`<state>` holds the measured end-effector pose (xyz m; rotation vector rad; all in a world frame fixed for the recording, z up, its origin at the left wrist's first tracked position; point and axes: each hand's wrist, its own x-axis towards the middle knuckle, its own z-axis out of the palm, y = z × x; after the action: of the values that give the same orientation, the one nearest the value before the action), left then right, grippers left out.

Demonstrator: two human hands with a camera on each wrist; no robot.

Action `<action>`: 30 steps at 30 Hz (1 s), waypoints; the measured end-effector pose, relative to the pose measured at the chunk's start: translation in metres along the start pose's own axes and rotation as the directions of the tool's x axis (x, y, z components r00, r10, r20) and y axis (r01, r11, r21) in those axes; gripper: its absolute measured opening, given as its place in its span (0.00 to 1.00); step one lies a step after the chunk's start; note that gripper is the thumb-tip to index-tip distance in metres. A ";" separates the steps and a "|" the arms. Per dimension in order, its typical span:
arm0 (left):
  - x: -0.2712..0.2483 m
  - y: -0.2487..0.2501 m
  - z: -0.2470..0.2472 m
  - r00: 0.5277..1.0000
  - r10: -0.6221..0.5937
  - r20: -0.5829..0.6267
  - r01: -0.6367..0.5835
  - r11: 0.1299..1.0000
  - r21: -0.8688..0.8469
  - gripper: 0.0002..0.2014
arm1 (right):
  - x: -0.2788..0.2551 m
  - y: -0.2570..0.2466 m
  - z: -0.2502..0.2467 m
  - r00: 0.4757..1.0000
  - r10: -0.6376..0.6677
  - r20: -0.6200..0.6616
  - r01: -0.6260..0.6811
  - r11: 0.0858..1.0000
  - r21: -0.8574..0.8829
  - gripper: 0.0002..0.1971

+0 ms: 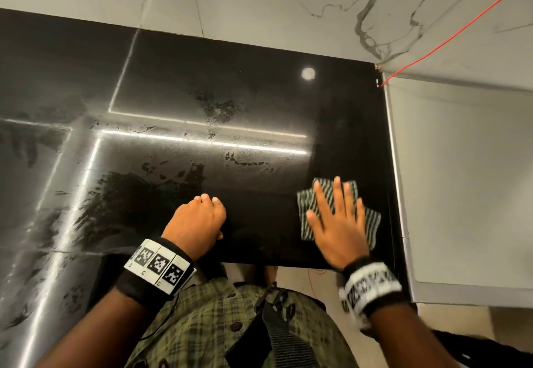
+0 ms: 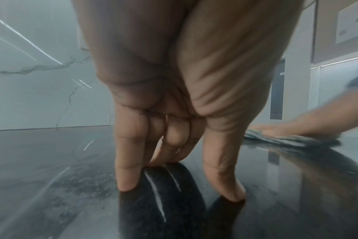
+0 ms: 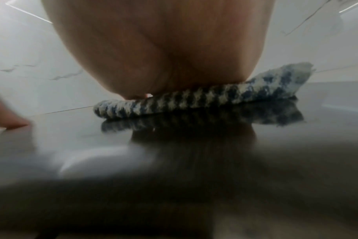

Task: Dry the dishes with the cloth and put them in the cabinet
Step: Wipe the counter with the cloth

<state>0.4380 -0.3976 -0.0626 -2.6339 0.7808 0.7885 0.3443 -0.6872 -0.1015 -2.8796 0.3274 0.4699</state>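
- Nearest, at the bottom of the head view: a green plaid shirt [image 1: 202,324] and two wrist bands, one per forearm.
- Next out, left hand [image 1: 199,220]: fingers curled under, tips propped on the black counter [image 1: 259,93], holding nothing.
- To the right, right hand [image 1: 337,223]: spread flat, fingers straight, pressing down on the cloth [image 1: 372,220]; blurred, so probably wiping.
- Cloth: one, striped, folded, lying on the counter near its right edge, partly under the palm.
- Judged handling: soft, light, limp, likely damp; slides easily on the glossy stone; best bunched under a flat palm or pinched at the loose corner sticking out on the right.
- Farther: wet smears [image 1: 222,108] across the counter's middle and left.
- Farthest: marble wall, one red cable [image 1: 461,30] at right.
- Dishes: none visible. Cabinet: not in view.
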 end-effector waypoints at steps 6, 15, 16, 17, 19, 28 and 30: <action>-0.005 -0.007 0.000 0.999 0.037 -0.006 -0.037 0.999 -0.015 0.38 | -0.069 -0.019 0.026 0.997 0.052 0.049 -0.052 0.999 0.004 0.32; -0.017 -0.055 -0.003 0.992 -0.016 -0.123 -0.021 0.956 -0.293 0.33 | 0.050 -0.047 -0.011 0.993 0.070 0.094 -0.070 0.998 -0.003 0.32; -0.017 -0.063 0.003 0.991 -0.041 -0.131 -0.003 0.948 -0.320 0.36 | 0.072 -0.050 -0.017 0.993 0.071 0.094 -0.071 0.997 -0.006 0.32; -0.016 -0.071 0.009 0.990 -0.071 -0.125 0.027 0.947 -0.320 0.39 | 0.094 -0.054 -0.023 0.993 0.072 0.090 -0.072 0.997 -0.009 0.32; -0.015 -0.085 0.021 0.986 -0.147 -0.078 0.117 0.947 -0.299 0.44 | 0.137 -0.060 -0.035 0.993 0.079 0.084 -0.077 0.997 -0.019 0.33; -0.015 -0.089 0.029 0.983 -0.182 -0.003 0.175 0.950 -0.258 0.44 | 0.240 -0.082 -0.073 0.990 0.122 0.076 -0.122 0.992 -0.006 0.33; -0.015 -0.091 0.027 0.986 -0.167 -0.002 0.163 0.961 -0.224 0.44 | 0.226 -0.083 -0.068 0.991 0.113 0.071 -0.113 0.994 -0.002 0.33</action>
<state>0.4678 -0.3065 -0.0656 -2.8641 0.4929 0.8468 0.5935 -0.6653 -0.1003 -2.8447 0.4813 0.5890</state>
